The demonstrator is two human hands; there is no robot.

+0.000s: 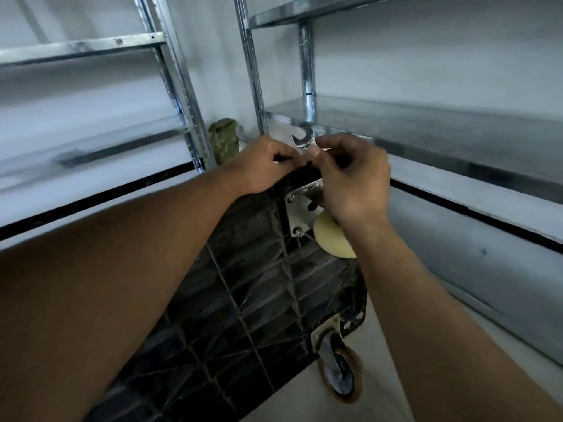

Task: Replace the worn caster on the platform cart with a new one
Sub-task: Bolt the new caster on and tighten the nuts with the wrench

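The black platform cart (243, 293) stands tipped up with its ribbed underside facing me. A pale yellow caster (330, 239) hangs from a white mounting plate (300, 211) near the cart's top edge. A dark grey caster (339, 370) sits at the lower right corner. My right hand (353, 181) pinches a steel open-end wrench (303, 137) whose jaw points up above the cart's top edge. My left hand (265, 166) has its fingers curled at the same top edge, touching the right hand's fingertips; what it pinches is hidden.
Galvanised metal shelving (426, 126) stands close behind and to both sides of the cart. A green bag (224, 140) lies on the floor behind the shelf post. Pale floor (396, 345) shows to the right of the cart.
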